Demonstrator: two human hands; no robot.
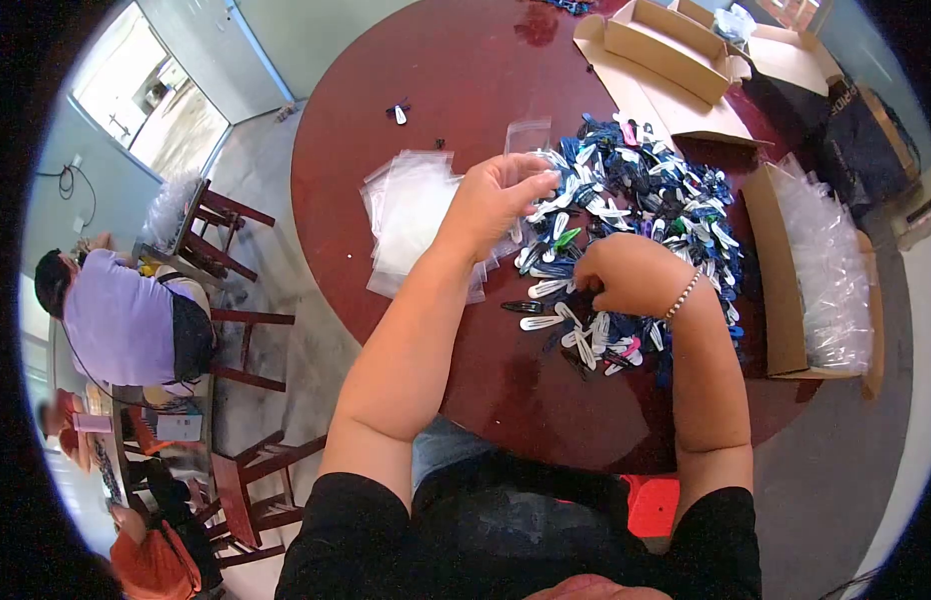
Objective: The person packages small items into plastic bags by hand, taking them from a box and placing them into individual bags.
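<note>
A large heap of snap hair clips (676, 215), mostly white, navy and black, covers part of the round table. My left hand (498, 203) is at the heap's left edge, thumb and fingers closed on a clear plastic bag (529, 133) that shows beyond the fingers. Down in the heap's near left part, my right hand (631, 275) has its fingers curled among the clips; the fingertips are hidden, so anything pinched there cannot be made out. Flat clear bags (411, 225) lie in a loose stack left of my left hand.
At the right, a cardboard box (786, 290) holds many clear plastic packets. Opened cardboard boxes (676, 50) sit at the far side of the dark red table (376, 90). One clip (399, 114) lies apart. Wooden stools (251, 490) and other people (126, 320) are at the left.
</note>
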